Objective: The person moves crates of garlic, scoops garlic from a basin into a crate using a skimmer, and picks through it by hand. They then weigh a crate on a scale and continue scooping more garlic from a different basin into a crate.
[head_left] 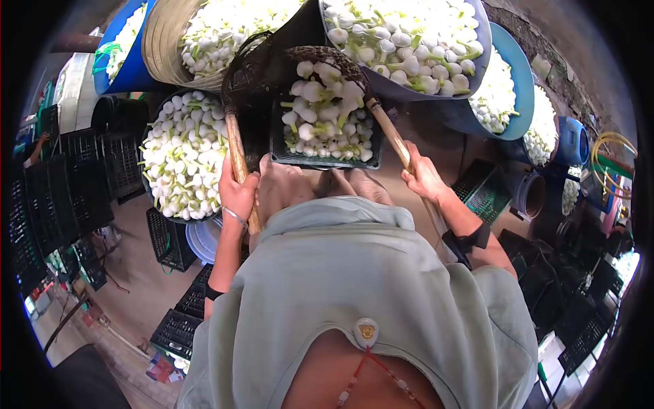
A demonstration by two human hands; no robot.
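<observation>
Brown floor (133,238) below; my left hand (238,196) grips one handle (235,143), my right hand (426,178) another pole (390,129), fingers wrapped; white bulbs (320,112) sit ahead between them; twisting the right net (347,67) could spill some outside the crate (325,162).

No text, label, brand, number or sign can be read anywhere in the view; on the pale pendant (366,332) at the neckline, a small gold-coloured mark is seen, but it cannot be made out as any character.
</observation>
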